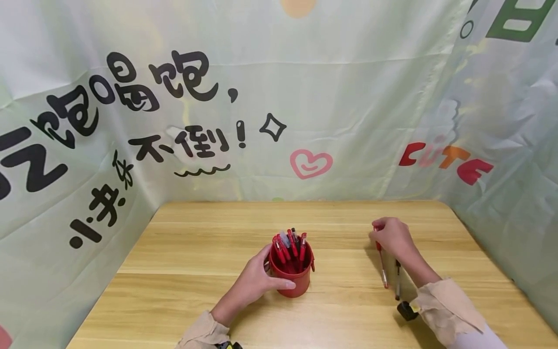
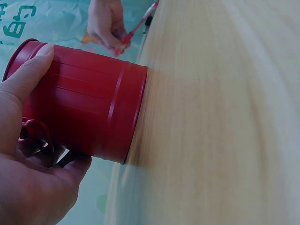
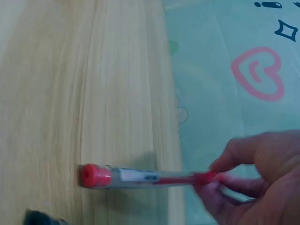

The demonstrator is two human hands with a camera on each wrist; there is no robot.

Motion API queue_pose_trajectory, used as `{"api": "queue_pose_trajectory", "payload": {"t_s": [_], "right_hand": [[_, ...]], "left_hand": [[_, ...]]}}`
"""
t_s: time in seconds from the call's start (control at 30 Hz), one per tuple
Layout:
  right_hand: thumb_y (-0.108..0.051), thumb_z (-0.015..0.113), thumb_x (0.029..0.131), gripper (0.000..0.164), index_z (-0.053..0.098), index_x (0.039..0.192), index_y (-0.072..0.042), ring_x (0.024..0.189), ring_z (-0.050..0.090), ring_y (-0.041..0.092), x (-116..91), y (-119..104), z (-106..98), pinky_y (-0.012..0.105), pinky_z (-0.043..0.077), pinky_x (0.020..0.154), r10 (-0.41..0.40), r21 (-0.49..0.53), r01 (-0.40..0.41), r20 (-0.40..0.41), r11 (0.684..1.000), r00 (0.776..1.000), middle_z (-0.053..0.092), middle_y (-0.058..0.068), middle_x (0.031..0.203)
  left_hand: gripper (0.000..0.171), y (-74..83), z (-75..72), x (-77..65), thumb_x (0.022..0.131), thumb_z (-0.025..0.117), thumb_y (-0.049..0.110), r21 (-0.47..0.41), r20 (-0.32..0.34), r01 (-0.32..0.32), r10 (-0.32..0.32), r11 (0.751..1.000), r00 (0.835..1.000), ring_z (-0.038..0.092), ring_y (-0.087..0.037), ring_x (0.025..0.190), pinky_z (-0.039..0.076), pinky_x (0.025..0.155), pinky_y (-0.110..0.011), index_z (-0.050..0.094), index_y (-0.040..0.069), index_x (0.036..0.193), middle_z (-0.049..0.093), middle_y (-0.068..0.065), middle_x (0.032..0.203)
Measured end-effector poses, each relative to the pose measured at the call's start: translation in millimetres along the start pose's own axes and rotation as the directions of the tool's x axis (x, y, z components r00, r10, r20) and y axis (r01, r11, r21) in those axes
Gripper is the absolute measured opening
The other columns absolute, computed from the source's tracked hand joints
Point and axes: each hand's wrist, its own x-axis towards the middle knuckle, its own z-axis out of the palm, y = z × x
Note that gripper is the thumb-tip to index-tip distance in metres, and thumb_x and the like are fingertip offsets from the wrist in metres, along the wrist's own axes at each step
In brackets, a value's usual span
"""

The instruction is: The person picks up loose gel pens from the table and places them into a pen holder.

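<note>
My left hand (image 1: 252,283) wraps the red cup (image 1: 291,276), w/ fingers hidden behind it; right hand (image 1: 392,236) pinches a red pen (image 1: 382,267), its tip end blurry.

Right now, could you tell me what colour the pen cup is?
The cup is red; left wrist view.

Tin pen cup (image 1: 291,278): glossy red, ribbed.
Pens in cup (image 1: 289,245): red caps, a few black.
Pen under right hand (image 1: 382,266): clear barrel, red cap and red grip.
Second pen (image 1: 397,278) beside it: black.
Table (image 1: 209,310): pale yellow wood grain.
Backdrop cloth (image 1: 348,97): light green, black lettering, pink heart, red-and-orange "CUTE".
Sleeves (image 1: 444,305): beige.
</note>
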Motion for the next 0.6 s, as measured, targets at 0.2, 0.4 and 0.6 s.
{"api": "queue_pose_trajectory", "payload": {"t_s": [0.2,0.4,0.6], "right_hand": [[-0.010,0.064,0.095,0.036,0.069,0.127,0.004,0.087,0.071,0.024,-5,-14,2,0.026,0.052,0.060,-0.093,0.036,0.096,-0.087,0.995,0.992,0.074,0.024,0.114],[-0.010,0.065,0.098,0.027,0.074,0.123,-0.001,0.097,0.074,0.033,-15,-34,1,0.021,0.054,0.067,-0.218,0.040,0.228,-0.175,0.973,0.960,0.077,0.020,0.112],[-0.011,0.070,0.098,0.028,0.074,0.125,-0.003,0.103,0.075,0.035,-26,-53,0,0.017,0.055,0.071,-0.247,0.055,0.262,-0.203,0.963,0.948,0.077,0.019,0.115]], "left_hand": [[0.101,0.1,-0.7,-0.3,0.072,0.096,0.036,0.002,-0.004,0.001,-0.001,1.000,1.000,0.056,-0.020,0.140,0.050,0.116,-0.042,0.041,0.027,0.157,0.057,0.006,0.151],[0.099,0.9,-0.8,-0.9,0.073,0.096,0.035,0.002,-0.002,-0.004,0.004,1.000,1.000,0.058,-0.019,0.138,0.051,0.115,-0.039,0.042,0.029,0.156,0.058,0.007,0.150],[0.099,1.5,-0.4,-0.7,0.072,0.096,0.035,0.004,0.000,-0.004,0.004,1.000,1.000,0.058,-0.019,0.138,0.051,0.115,-0.039,0.043,0.027,0.155,0.059,0.006,0.149]]}}
